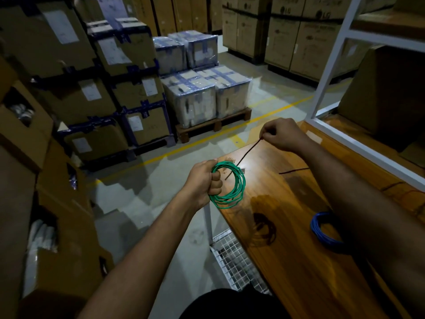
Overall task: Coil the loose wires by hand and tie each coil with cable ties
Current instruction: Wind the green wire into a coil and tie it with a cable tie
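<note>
- Two coils are in view on or over the wooden table, plus a third dark one: the green coil held at the table's near-left corner, a blue coil lying flat further along and partly hidden under the right forearm, and a dark coil lying flat between them.
- Room for moving: the table runs as a narrow strip between a white shelf frame on its right and open concrete floor on its left. The left edge is unguarded, with a wire mesh basket below it. The green coil hangs partly beyond that edge, so anything dropped there would, in my judgement, fall to the floor or the basket.
- Stacked cartons and a wrapped pallet load stand well apart from the work, across a yellow floor line.
- Step in hand, as judged: tying the green coil. Coiling of it looks complete.
- Left hand: closed in a fist around one side of the green coil, holding it upright.
- Right hand: fingers pinching the far end of a thin dark tie, which runs taut down to the coil. Whether it is looped around the strands cannot be told.
- Next move calls for drawing the tie snug while the left grip keeps the turns bunched.
- One loose dark strand lies on the table nearby.
</note>
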The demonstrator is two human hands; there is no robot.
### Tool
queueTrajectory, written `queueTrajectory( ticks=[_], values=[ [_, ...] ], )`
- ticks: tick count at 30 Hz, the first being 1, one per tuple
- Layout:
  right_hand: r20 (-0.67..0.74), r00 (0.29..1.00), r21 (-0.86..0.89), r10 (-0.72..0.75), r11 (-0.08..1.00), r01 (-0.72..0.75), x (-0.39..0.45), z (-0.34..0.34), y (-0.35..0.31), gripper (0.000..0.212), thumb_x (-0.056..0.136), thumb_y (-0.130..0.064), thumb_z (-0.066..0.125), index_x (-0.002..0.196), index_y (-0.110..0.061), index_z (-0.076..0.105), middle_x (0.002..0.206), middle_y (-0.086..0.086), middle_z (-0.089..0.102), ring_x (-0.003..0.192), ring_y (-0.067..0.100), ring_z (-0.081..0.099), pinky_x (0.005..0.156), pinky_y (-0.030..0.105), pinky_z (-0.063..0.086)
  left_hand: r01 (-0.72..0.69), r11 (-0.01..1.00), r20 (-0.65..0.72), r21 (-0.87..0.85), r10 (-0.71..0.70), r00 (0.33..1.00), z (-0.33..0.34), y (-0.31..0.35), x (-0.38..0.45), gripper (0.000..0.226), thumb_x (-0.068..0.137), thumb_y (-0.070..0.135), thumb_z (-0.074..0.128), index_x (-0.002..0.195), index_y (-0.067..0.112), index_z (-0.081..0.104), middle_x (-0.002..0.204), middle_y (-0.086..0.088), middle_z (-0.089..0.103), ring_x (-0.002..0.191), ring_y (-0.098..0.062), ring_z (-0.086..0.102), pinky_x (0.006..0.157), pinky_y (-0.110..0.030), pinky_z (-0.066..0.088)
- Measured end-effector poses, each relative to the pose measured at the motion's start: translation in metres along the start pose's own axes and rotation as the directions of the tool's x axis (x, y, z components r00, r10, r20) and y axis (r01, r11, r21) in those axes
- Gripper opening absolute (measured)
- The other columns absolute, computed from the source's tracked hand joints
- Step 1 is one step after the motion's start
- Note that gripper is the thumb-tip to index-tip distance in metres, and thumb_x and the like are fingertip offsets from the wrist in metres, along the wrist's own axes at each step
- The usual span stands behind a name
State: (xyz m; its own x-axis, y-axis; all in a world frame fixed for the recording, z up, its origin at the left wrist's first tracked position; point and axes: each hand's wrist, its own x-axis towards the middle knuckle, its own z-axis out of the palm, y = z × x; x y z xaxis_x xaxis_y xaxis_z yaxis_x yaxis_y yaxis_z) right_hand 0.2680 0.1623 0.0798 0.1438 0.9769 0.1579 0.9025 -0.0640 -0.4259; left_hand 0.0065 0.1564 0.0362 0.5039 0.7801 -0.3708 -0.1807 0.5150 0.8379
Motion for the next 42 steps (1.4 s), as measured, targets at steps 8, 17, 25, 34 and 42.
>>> queueTrajectory(
  ticks=[8,17,25,34,42],
  values=[
    [0.022,0.999,0.164,-0.027,0.986,0.023,-0.010,-0.014,-0.018,0.019,0.091,-0.013,0.057,0.087,-0.014,0.076,0.091,0.002,0.071,0.084,0.018,0.061,0.067,0.026,0.043,0.002,1.000,0.018,-0.031,-0.001,1.000,0.008,-0.006,-0.031,0.042,0.109,0.022,0.029,0.071,0.015,0.044,0.047,0.005,0.021,0.035,-0.005,0.016,0.032,-0.015,0.014],
    [0.191,0.979,0.352,-0.067,0.936,-0.005,-0.047,-0.007,-0.042,0.020,0.090,-0.013,0.055,0.077,-0.012,0.070,0.076,0.008,0.066,0.059,0.016,0.048,0.059,0.031,0.038,0.106,0.993,0.139,-0.042,-0.100,0.985,0.026,-0.031,-0.080,0.030,0.108,0.024,0.027,0.088,0.013,0.047,0.044,0.007,0.022,0.033,-0.004,0.017,0.031,-0.016,0.014],
    [0.308,0.951,0.522,-0.037,0.842,-0.136,-0.114,0.026,-0.029,0.020,0.094,-0.013,0.058,0.076,-0.012,0.067,0.070,0.009,0.058,0.062,0.018,0.056,0.055,0.026,0.045,0.166,0.986,0.116,-0.025,-0.162,0.980,0.060,-0.074,-0.142,0.046,0.108,0.027,0.031,0.062,0.017,0.032,0.043,0.006,0.023,0.033,-0.005,0.015,0.029,-0.016,0.016],
    [0.498,0.862,0.859,-0.090,-0.085,-0.505,-0.209,0.033,-0.026,0.014,0.096,-0.008,0.054,0.090,-0.004,0.067,0.067,0.003,0.053,0.059,0.009,0.054,0.053,0.018,0.044,0.143,0.987,-0.068,-0.072,-0.148,0.987,0.091,-0.127,-0.185,0.030,0.107,0.021,0.037,0.077,0.017,0.035,0.044,0.006,0.021,0.032,-0.005,0.015,0.031,-0.017,0.011],
    [0.470,0.870,0.882,-0.149,0.096,-0.461,-0.292,0.043,-0.017,0.038,0.086,-0.024,0.067,0.116,-0.001,0.067,0.092,0.006,0.067,0.075,0.011,0.056,0.073,0.025,0.047,0.128,0.988,-0.163,-0.084,-0.140,0.977,0.103,-0.161,-0.199,0.030,0.107,0.021,0.038,0.076,0.017,0.036,0.044,0.006,0.021,0.032,-0.004,0.015,0.031,-0.014,0.011]
  ],
)
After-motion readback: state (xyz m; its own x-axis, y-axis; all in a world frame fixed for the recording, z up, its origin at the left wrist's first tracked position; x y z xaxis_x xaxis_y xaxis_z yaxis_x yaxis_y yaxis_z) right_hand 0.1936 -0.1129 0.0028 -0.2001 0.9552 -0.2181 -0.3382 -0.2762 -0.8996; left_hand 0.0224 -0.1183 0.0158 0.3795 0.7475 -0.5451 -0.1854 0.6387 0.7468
